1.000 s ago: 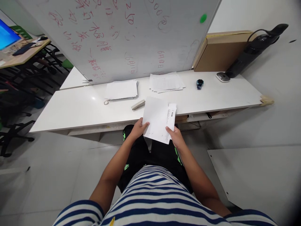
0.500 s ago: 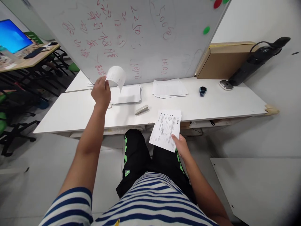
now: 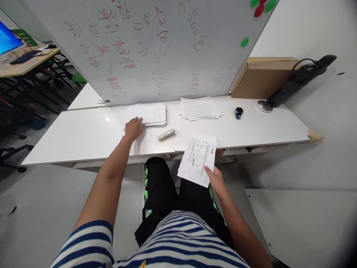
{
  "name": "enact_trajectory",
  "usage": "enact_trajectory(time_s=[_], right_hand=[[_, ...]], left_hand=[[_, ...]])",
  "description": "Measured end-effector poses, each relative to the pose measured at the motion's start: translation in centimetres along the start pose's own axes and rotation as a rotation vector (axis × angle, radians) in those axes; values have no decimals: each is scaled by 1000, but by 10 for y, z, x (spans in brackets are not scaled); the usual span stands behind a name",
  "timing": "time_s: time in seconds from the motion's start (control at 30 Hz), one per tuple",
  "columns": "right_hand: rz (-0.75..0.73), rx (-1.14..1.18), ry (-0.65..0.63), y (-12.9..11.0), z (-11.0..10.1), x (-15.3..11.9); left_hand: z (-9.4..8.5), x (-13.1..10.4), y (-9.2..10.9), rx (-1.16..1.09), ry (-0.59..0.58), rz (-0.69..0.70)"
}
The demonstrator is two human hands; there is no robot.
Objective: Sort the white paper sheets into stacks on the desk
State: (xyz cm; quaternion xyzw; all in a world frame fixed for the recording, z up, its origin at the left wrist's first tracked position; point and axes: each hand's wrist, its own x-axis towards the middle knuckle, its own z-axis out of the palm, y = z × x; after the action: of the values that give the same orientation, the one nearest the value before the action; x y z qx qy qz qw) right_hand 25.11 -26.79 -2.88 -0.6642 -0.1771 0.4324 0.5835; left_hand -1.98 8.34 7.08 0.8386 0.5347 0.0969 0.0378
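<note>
My left hand (image 3: 134,128) lies at the front left corner of a paper stack (image 3: 152,112), fingers stretched over its top sheet and nothing lifted in them. In my right hand (image 3: 216,180) are a few printed sheets (image 3: 197,158), gripped at their lower right edge with the thumb on top, held above my lap in front of the desk edge. A light grey stapler (image 3: 166,134) lies between the left stack and the held sheets. Farther right on the desk is a second paper stack (image 3: 199,108), its sheets slightly fanned.
A whiteboard (image 3: 178,56) with red writing stands along the back of the white desk (image 3: 80,130). To the right are a smartwatch (image 3: 238,112), a computer mouse (image 3: 264,106), a cardboard box (image 3: 262,80) and a black bottle (image 3: 298,82) tilted against the wall.
My left hand has come down with the curled sheet and now rests on the left stack, the sheet lying flat there. My right hand still holds the printed sheets. The view has shifted slightly.
</note>
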Motion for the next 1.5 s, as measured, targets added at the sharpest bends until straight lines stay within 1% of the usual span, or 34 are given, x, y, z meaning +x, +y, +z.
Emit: enact_trajectory(time_s=[0.07, 0.1, 0.13, 0.17, 0.2, 0.27, 0.33, 0.37, 0.4, 0.47, 0.53, 0.63, 0.7, 0.83, 0.93, 1.2, 1.5], right_hand=[[-1, 62, 10, -3, 4, -2], [2, 100, 11, -5, 7, -4], [4, 138, 9, -8, 10, -7], [4, 175, 4, -11, 12, -10], [3, 206, -9, -14, 15, -14], [-1, 246, -53, -21, 19, -24], [0, 262, -102, -26, 22, -34], [6, 264, -124, -28, 22, -38], [13, 259, -140, -28, 23, -42], [13, 220, -161, -27, 22, -47], [-4, 136, -182, -24, 21, -49], [-42, 16, -219, -21, 19, -49], [-68, -22, -248, -21, 20, -49], [-103, -33, -290, -24, 23, -52], [-110, -5, -308, -24, 25, -51], [-51, 110, -288, -25, 24, -43], [-57, 82, -266, -29, 24, -41]], left_hand=[[-9, -7, 14, -49, 58, 39], [-13, -17, 26, -98, 101, 68], [-16, -31, 41, -163, 149, 108], [-17, -51, 58, -261, 177, 144], [-16, -75, 77, -384, 165, 145], [-8, -129, 112, -644, 67, 66], [4, -179, 140, -864, -140, -33], [11, -198, 149, -956, -201, -96], [17, -214, 156, -1019, -193, -165], [26, -231, 161, -1098, -150, -274], [32, -236, 157, -1152, -136, -343], [37, -235, 146, -1247, -212, -393], [39, -235, 139, -1304, -248, -413], [43, -234, 131, -1377, -227, -451], [47, -233, 129, -1391, -215, -436], [59, -229, 125, -1426, -274, -429], [61, -223, 123, -1326, -226, -404]])
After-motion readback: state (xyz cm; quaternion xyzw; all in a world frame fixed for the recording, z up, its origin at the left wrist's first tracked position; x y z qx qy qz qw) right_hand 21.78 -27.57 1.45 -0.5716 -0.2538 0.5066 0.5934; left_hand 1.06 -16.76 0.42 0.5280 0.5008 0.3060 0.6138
